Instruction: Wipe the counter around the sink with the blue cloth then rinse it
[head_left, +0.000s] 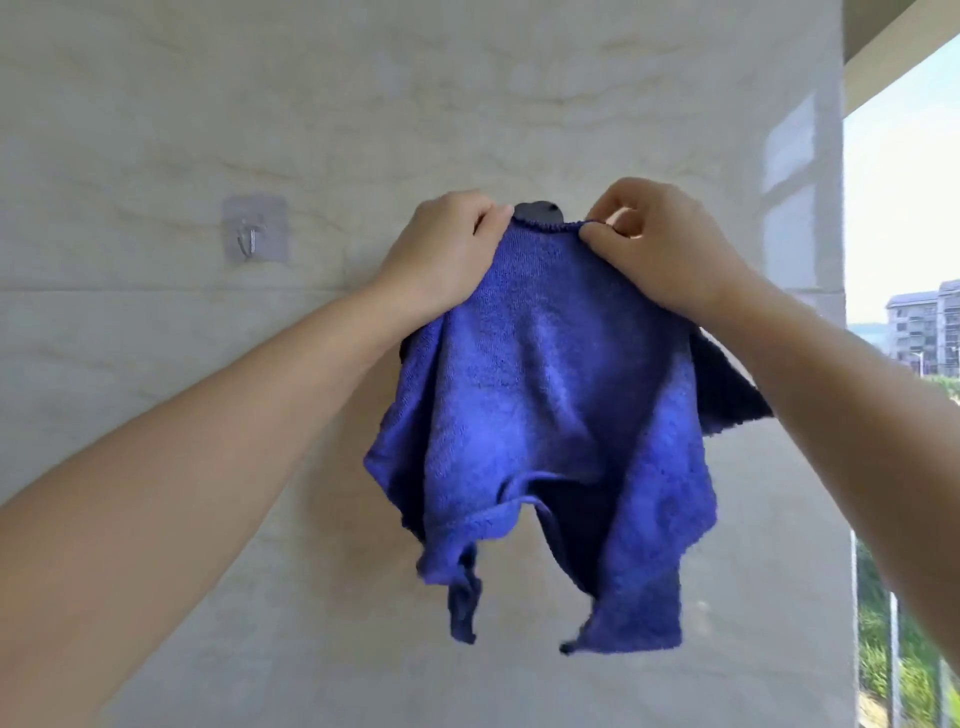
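**Blue cloth held up at wall, both hands on top edge**

Left hand raised, fingers curled, pinching top hem of blue cloth at its left end. Right hand level with it, thumb and fingertips pinching same hem at right end. Hem stretched short between the two hands, rest of cloth hanging straight below them in loose folds, lower corners dangling free. Dark hook on wall just behind hem, between the hands; whether cloth is caught on it cannot be told. Clear adhesive hook further left on marble wall, well apart from cloth. Buildings and greenery at right edge.
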